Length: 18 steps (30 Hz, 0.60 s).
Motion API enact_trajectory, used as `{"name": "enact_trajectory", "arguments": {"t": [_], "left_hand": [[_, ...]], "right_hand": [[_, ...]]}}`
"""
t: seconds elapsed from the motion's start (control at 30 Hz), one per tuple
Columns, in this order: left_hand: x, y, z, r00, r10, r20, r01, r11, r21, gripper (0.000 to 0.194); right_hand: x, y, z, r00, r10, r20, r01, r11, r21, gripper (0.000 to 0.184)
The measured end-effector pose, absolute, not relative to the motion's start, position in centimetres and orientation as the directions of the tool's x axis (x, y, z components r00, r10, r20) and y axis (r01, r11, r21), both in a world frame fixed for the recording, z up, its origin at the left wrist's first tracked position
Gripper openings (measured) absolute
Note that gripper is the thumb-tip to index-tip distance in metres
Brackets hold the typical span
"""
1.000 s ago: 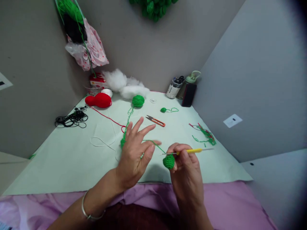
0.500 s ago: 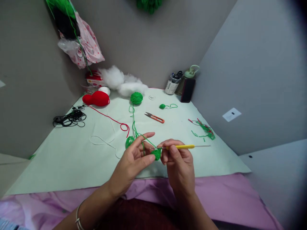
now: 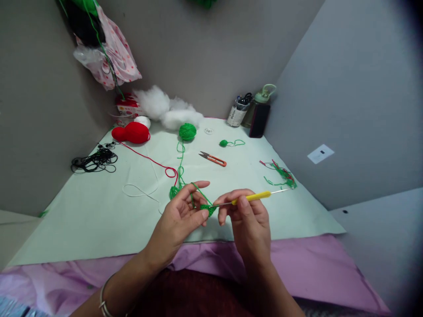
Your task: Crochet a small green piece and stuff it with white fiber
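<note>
My left hand (image 3: 183, 212) pinches a small green crochet piece (image 3: 210, 210) between thumb and fingers, and green yarn runs over its raised index finger. In my right hand (image 3: 250, 215) is a crochet hook (image 3: 254, 197) with a yellow handle, gripped between thumb and fingers. Its metal tip meets the top edge of the crochet piece; whether it sits inside a stitch I cannot tell. The yarn leads back past a loose green bundle (image 3: 174, 192) to a green yarn ball (image 3: 187, 131) farther up the table.
Beyond my hands lie orange thread snips (image 3: 213, 159) and a small green crocheted ball (image 3: 224, 143). Red stuffed crochet (image 3: 132, 132), black cord (image 3: 95, 159) and white stuffing (image 3: 172, 110) are at left and back. Yarn scraps (image 3: 284, 176) lie right; a phone (image 3: 259, 120) leans on a bottle (image 3: 263, 94).
The green crochet piece has shifted slightly left with my left hand and changed its angle. The hook has tilted, its rear end rising, and my right fingers have come away from the piece.
</note>
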<state>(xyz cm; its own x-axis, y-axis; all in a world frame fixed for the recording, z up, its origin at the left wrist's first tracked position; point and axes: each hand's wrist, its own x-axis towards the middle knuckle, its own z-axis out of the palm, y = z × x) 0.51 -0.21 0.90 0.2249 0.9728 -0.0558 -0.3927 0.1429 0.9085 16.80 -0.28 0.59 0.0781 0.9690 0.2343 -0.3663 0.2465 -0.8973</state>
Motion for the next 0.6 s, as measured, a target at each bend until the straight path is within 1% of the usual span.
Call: {"name": "enact_trajectory", "arguments": {"t": [0.1,0.2,0.27,0.33,0.37,0.4,0.43,0.47,0.5,0.53,0.6], "left_hand": [[0.5,-0.3,1.0,0.194,0.980,-0.051,-0.347,0.117,0.931,0.045],[0.9,-0.4,1.3,0.128,0.990,-0.052,-0.320,0.091,0.943,0.039],[1.3,-0.5,1.4,0.051,0.998,-0.045,-0.314,0.059,0.948,0.038],[1.6,-0.6,1.5,0.018,0.998,-0.053,-0.354,0.056,0.934,0.047],[1.7,-0.6,1.5,0.042,0.996,-0.074,-0.402,0.084,0.912,0.052],[1.8,-0.6,1.5,0.099,0.989,-0.111,-0.459,0.144,0.877,0.058],[1.7,-0.5,1.5,0.174,0.972,-0.155,-0.512,0.224,0.829,0.061],[1.6,-0.4,1.5,0.245,0.949,-0.196,-0.554,0.303,0.776,0.062],[1.4,-0.2,1.5,0.298,0.927,-0.229,-0.582,0.366,0.726,0.061],[1.2,-0.1,1.6,0.328,0.911,-0.252,-0.599,0.406,0.690,0.059],[0.9,0.2,1.7,0.330,0.909,-0.255,-0.617,0.412,0.671,0.056]], "right_hand": [[17.1,-0.8,0.7,0.092,0.948,0.304,-0.218,0.317,-0.923,0.024],[17.5,-1.4,0.4,0.077,0.891,0.448,0.022,0.448,-0.894,0.022],[17.7,-1.6,-0.2,0.010,0.824,0.567,0.206,0.553,-0.807,0.026],[17.9,-1.7,-1.0,-0.089,0.743,0.663,0.353,0.646,-0.677,0.036],[17.9,-1.7,-1.4,-0.131,0.707,0.695,0.399,0.679,-0.616,0.041],[17.8,-1.7,-1.7,-0.142,0.685,0.715,0.426,0.694,-0.580,0.045],[17.7,-1.7,-1.8,-0.124,0.676,0.727,0.434,0.695,-0.573,0.046],[17.6,-1.7,-1.9,-0.074,0.683,0.726,0.418,0.683,-0.600,0.043],[17.5,-1.7,-1.7,0.004,0.703,0.711,0.377,0.658,-0.652,0.037],[17.4,-1.6,-1.4,0.084,0.734,0.674,0.310,0.624,-0.718,0.030],[17.2,-1.2,-0.7,0.191,0.805,0.561,0.099,0.553,-0.827,0.022]]}}
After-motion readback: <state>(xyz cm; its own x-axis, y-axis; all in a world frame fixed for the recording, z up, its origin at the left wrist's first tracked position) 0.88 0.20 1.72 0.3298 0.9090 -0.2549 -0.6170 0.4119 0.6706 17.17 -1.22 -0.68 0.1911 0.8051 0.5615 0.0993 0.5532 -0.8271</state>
